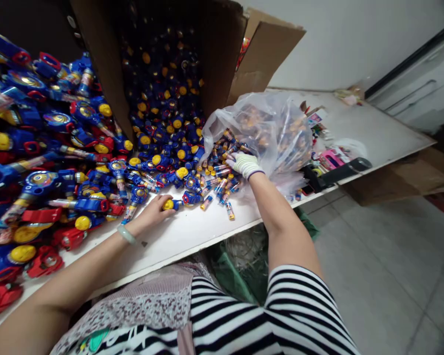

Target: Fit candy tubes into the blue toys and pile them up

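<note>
Blue-and-yellow toy [169, 204] lay on the white table [192, 224], left hand [156, 213] curled round its yellow end! Gloved right hand [244, 164] touched small tubes [222, 186], grip impossible to tell; grey floor [370, 251] spread below, the carton [222, 54] darkened inside.

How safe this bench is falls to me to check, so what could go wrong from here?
The loose tubes lie scattered toward the front edge of the white table, so a nudge might roll one off. The clear plastic bag lies open beside the gloved right hand; a tug on it could spill more tubes. The toys heaped at the left also reach near the edge, and might slide down if bumped.
</note>
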A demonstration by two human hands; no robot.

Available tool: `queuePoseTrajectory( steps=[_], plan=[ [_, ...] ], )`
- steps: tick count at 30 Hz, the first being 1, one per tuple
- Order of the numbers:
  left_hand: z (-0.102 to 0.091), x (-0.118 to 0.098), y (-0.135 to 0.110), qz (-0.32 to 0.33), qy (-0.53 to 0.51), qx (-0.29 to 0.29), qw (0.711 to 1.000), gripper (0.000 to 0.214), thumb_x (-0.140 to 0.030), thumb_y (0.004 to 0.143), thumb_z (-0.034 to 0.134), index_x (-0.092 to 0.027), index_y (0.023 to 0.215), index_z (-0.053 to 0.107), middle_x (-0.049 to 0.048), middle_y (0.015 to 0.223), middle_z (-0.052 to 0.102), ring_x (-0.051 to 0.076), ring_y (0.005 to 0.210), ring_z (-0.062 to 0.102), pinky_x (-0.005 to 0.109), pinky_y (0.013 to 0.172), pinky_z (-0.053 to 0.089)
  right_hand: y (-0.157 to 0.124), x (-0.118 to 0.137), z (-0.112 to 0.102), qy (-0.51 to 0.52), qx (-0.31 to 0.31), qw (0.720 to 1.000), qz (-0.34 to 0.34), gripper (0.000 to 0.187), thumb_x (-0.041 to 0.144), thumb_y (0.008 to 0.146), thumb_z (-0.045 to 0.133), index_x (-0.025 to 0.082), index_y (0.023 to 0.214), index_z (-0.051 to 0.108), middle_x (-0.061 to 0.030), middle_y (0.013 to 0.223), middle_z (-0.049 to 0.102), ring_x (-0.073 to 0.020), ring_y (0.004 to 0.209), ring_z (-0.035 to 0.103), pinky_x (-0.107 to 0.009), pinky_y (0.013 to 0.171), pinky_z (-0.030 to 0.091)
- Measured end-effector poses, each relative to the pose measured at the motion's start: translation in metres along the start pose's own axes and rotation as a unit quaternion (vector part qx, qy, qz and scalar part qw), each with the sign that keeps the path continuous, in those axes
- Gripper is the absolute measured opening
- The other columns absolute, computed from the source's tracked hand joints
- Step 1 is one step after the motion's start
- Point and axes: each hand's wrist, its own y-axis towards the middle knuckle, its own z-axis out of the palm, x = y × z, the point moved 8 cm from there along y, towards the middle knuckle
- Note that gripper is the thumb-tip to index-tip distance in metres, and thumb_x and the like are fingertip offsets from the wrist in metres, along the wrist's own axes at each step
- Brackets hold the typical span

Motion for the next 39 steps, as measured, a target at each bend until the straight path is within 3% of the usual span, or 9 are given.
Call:
queuePoseTrajectory(
  steps=[7, 13, 17, 20, 23, 25, 28, 36, 39],
  plan=[
    [-0.004, 0.016, 0.005, -0.058, -0.141, -0.060, 0.987, 0.062, -0.044, 0.061, 0.073, -0.016, 0.114, 0.056, 0.0075, 0.104, 0.060, 0.023, 0.091, 0.059, 0.034, 0.082, 0.050, -0.035, 0.050, 0.025, 0.058, -0.057, 0.997, -0.003, 0.055, 0.057, 0.093, 0.042, 0.027, 0.138, 0.053, -0.0138, 0.140, 0.053, -0.0329, 0.112, 0.058, -0.048, 0.094, 0.043],
    [-0.005, 0.020, 0.003, -0.105, -0.245, -0.055, 0.962, 0.057, -0.037, 0.057, 0.077, -0.018, 0.106, 0.054, -0.0002, 0.086, 0.059, 0.016, 0.077, 0.057, 0.025, 0.069, 0.047, -0.071, 0.091, 0.051, 0.145, -0.120, 0.982, -0.030, 0.054, 0.055, 0.093, 0.045, 0.025, 0.137, 0.055, -0.0121, 0.155, 0.035, -0.0352, 0.121, 0.050, -0.048, 0.101, 0.039],
    [-0.013, 0.014, -0.001, -0.122, -0.362, -0.073, 0.921, 0.060, -0.031, 0.051, 0.081, -0.018, 0.102, 0.052, -0.0012, 0.087, 0.058, 0.013, 0.074, 0.056, 0.023, 0.066, 0.047, -0.087, 0.108, 0.056, 0.208, -0.127, 0.968, -0.058, 0.049, 0.048, 0.094, 0.048, 0.021, 0.133, 0.059, -0.0118, 0.151, 0.041, -0.0309, 0.130, 0.042, -0.044, 0.109, 0.033],
    [-0.023, 0.007, -0.007, -0.141, -0.457, -0.081, 0.875, 0.065, -0.027, 0.048, 0.083, -0.020, 0.105, 0.051, -0.0022, 0.087, 0.056, 0.011, 0.070, 0.056, 0.022, 0.059, 0.049, -0.103, 0.115, 0.044, 0.234, -0.146, 0.959, -0.072, 0.045, 0.043, 0.092, 0.053, 0.020, 0.130, 0.061, -0.0113, 0.147, 0.047, -0.0309, 0.135, 0.037, -0.045, 0.113, 0.027],
    [-0.035, -0.004, -0.014, -0.138, -0.507, -0.090, 0.846, 0.064, -0.030, 0.051, 0.083, -0.022, 0.105, 0.050, -0.0026, 0.087, 0.055, 0.011, 0.068, 0.058, 0.021, 0.053, 0.050, -0.128, 0.143, 0.032, 0.252, -0.110, 0.944, -0.180, 0.042, 0.036, 0.092, 0.053, 0.020, 0.130, 0.061, -0.0114, 0.134, 0.059, -0.0286, 0.124, 0.049, -0.042, 0.107, 0.035],
    [-0.046, -0.012, -0.016, -0.127, -0.499, -0.110, 0.850, 0.055, -0.036, 0.056, 0.082, -0.021, 0.099, 0.051, -0.0026, 0.083, 0.055, 0.010, 0.063, 0.057, 0.019, 0.048, 0.047, -0.146, 0.165, 0.028, 0.273, -0.069, 0.929, -0.242, 0.040, 0.033, 0.094, 0.050, 0.018, 0.130, 0.059, -0.0114, 0.124, 0.065, -0.0255, 0.111, 0.058, -0.037, 0.097, 0.043],
    [-0.062, -0.025, -0.018, -0.095, -0.438, -0.135, 0.884, 0.044, -0.037, 0.061, 0.078, -0.018, 0.091, 0.052, -0.0033, 0.074, 0.052, 0.008, 0.055, 0.051, 0.016, 0.041, 0.039, -0.165, 0.192, 0.022, 0.282, -0.034, 0.920, -0.271, 0.038, 0.033, 0.095, 0.048, 0.017, 0.128, 0.060, -0.0116, 0.118, 0.068, -0.0240, 0.102, 0.062, -0.033, 0.086, 0.047],
    [-0.090, -0.047, -0.027, -0.037, -0.276, -0.087, 0.957, 0.029, -0.028, 0.061, 0.072, -0.016, 0.083, 0.057, -0.0018, 0.076, 0.055, 0.008, 0.060, 0.048, 0.019, 0.053, 0.040, -0.186, 0.227, 0.022, 0.182, 0.018, 0.947, -0.263, 0.043, 0.044, 0.095, 0.046, 0.014, 0.121, 0.062, -0.0150, 0.104, 0.072, -0.0241, 0.084, 0.065, -0.030, 0.071, 0.042],
    [-0.094, -0.051, -0.034, 0.010, -0.236, -0.069, 0.969, 0.028, -0.030, 0.063, 0.072, -0.015, 0.082, 0.058, -0.0002, 0.080, 0.055, 0.010, 0.067, 0.051, 0.021, 0.059, 0.043, -0.197, 0.235, 0.030, 0.300, 0.073, 0.910, -0.277, 0.045, 0.051, 0.095, 0.043, 0.014, 0.109, 0.065, -0.0113, 0.088, 0.070, -0.0193, 0.073, 0.062, -0.027, 0.065, 0.040]
  ],
)
